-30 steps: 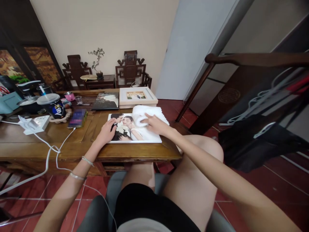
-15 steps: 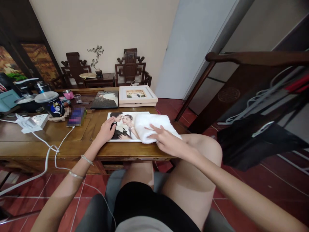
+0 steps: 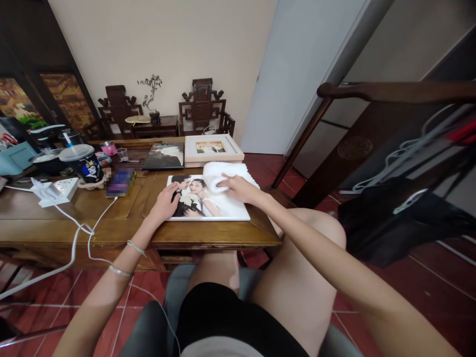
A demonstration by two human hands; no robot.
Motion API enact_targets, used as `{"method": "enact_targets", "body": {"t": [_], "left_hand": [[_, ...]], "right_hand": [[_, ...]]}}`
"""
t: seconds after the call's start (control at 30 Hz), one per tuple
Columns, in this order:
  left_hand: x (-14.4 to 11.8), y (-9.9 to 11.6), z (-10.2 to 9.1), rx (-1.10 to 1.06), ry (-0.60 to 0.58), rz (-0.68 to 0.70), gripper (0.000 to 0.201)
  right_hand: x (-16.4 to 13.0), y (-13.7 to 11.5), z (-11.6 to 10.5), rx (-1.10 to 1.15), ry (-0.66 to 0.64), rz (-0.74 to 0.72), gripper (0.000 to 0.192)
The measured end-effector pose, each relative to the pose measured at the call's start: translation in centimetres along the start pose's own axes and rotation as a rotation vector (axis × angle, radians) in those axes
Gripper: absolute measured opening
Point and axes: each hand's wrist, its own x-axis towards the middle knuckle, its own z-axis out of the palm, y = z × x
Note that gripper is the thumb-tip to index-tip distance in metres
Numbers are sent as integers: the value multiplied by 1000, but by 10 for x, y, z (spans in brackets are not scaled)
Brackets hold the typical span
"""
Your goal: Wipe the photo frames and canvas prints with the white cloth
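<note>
A wedding photo album (image 3: pixel 193 203) lies flat on the wooden table near its front edge, a couple pictured on its face. My left hand (image 3: pixel 166 202) rests on the left side of the album, fingers spread and lying flat. Over the album's upper right lies a white towel (image 3: pixel 213 171), bunched up. My right hand (image 3: pixel 241 189) grips the towel and presses it against the album; the towel covers part of the far right edge.
Behind the album lie a dark photo panel (image 3: pixel 163 156) and a pale framed picture box (image 3: pixel 193 157). To the left are a phone (image 3: pixel 119 183) on a white cable, a lidded cup (image 3: pixel 87 166) and a power strip (image 3: pixel 63 192). A wooden chair (image 3: pixel 349 90) stands on the right.
My right hand has moved the towel away from me, toward the far right part of the album, uncovering its near right corner. My left hand stays on the left edge.
</note>
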Motion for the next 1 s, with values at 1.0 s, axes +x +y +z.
{"method": "enact_targets", "body": {"t": [1.0], "left_hand": [[-1, 3, -1, -23, -5, -10, 43]], "right_hand": [[6, -18, -1, -23, -105, -11, 68]]}}
